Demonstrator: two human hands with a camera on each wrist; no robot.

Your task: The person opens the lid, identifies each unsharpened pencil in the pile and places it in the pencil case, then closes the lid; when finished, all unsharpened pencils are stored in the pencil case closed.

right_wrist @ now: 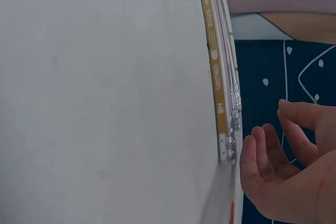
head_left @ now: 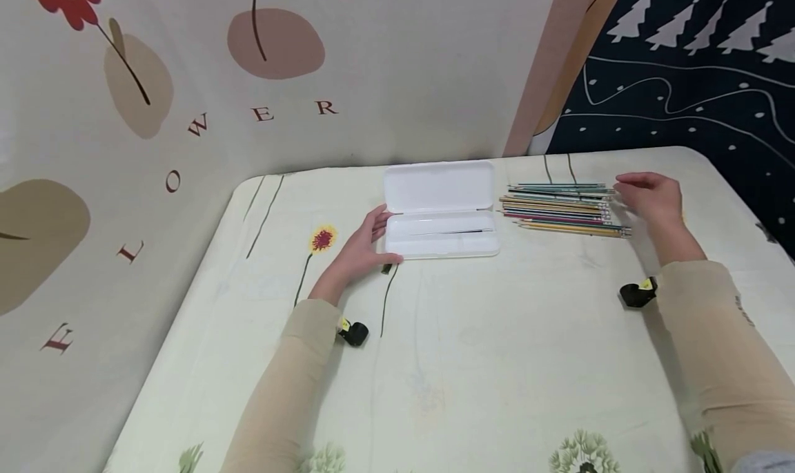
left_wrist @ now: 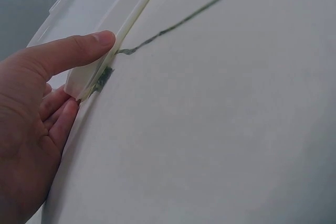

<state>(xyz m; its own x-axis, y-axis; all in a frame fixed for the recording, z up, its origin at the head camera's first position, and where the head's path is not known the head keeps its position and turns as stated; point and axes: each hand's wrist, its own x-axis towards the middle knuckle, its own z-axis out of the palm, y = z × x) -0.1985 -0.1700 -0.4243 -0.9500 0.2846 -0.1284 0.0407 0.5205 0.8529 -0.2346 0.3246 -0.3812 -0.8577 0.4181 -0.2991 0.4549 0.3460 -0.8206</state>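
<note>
An open white plastic pencil case (head_left: 442,251) lies on the table with its lid raised toward the back. Inside its tray rests one slim pencil (head_left: 462,232), dark toward the right end. My left hand (head_left: 366,242) grips the case's left end, the thumb (left_wrist: 97,44) on the front rim and the other fingers round the side. Right of the case, several pencils (head_left: 559,209) lie side by side in a loose row, some yellow, some teal or dark. My right hand (head_left: 652,195) hovers by their right ends, fingers loosely bent with nothing between them. A yellow HB pencil (right_wrist: 218,82) lies nearest in the right wrist view.
A white cloth (head_left: 497,362) with printed flowers covers the table. Behind stands a pale curtain (head_left: 422,65) with printed letters, and at the back right a dark cloth (head_left: 683,93) with white trees. Small black wrist cameras (head_left: 355,333) are strapped at both sleeves.
</note>
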